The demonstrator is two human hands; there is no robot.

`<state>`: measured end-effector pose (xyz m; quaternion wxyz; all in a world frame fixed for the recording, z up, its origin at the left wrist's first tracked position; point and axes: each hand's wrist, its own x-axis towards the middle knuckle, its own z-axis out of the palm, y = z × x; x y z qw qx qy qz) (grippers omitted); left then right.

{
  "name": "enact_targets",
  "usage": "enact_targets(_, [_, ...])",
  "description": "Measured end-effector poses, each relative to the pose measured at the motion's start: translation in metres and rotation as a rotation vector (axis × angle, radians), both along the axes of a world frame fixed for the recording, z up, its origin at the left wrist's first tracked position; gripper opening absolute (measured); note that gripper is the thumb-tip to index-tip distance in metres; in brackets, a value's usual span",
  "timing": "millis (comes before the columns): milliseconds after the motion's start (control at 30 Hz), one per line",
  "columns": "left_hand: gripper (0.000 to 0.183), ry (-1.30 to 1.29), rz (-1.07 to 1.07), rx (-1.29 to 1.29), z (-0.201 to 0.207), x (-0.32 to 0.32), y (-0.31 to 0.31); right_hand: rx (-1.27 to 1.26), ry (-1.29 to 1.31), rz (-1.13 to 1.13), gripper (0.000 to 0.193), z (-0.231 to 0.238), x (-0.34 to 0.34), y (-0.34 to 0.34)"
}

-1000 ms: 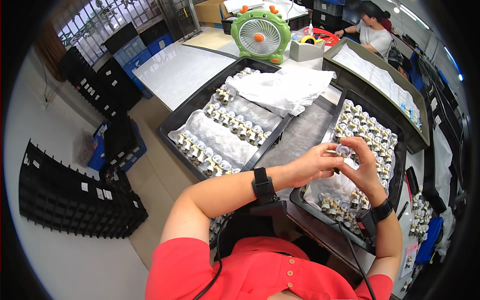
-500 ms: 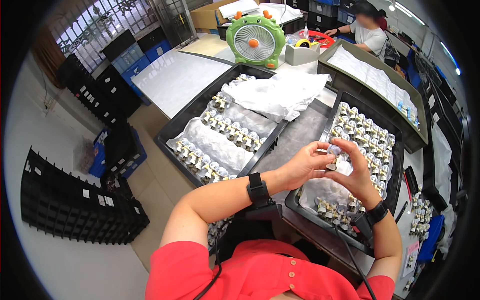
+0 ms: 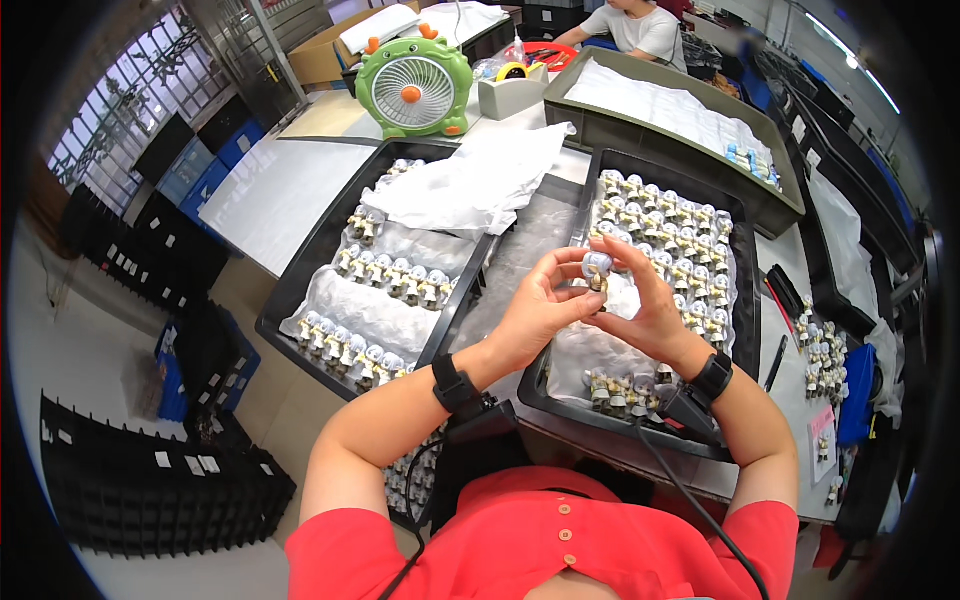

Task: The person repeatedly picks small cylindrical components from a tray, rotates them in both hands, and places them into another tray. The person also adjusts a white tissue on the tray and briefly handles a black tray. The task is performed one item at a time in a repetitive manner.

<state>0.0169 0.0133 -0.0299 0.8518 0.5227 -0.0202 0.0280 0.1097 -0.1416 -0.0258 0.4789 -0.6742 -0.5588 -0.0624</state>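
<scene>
Both my hands hold one small figurine (image 3: 598, 268) with a pale lavender head and a yellowish body, upright above the right black tray (image 3: 562, 410). My left hand (image 3: 545, 302) pinches its left and lower side, fingers curled. The thumb and fingers of my right hand (image 3: 648, 312) close round it from the right. Under my hands the tray holds rows of similar figurines (image 3: 690, 240) and a crumpled white sheet (image 3: 585, 355). More figurines line its near side, partly hidden by the device at my right wrist.
The left black tray (image 3: 285, 305) holds figurine rows between white sheets. Behind stand a green fan (image 3: 412, 92), a tape dispenser (image 3: 512, 92) and an olive tray (image 3: 570, 118). Loose figurines (image 3: 825, 360) lie at right. Black crates (image 3: 150, 490) stack at left. Another person (image 3: 650, 32) sits at the back.
The whole view has turned to the right, so trays and fan appear further left. My hands still hold the figurine over the right tray; its head now shows more plainly between my fingers.
</scene>
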Motion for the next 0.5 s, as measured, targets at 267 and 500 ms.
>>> enact_targets(267, [0.056, -0.039, 0.03, 0.108, 0.0052, -0.0004, -0.001, 0.052, -0.163, -0.025, 0.081, 0.0038, -0.001, 0.0022])
enact_targets(500, [0.052, -0.029, 0.004, 0.076, 0.0057, -0.0003, -0.0017, 0.067, -0.227, -0.051, 0.083, 0.0, 0.0018, 0.0032])
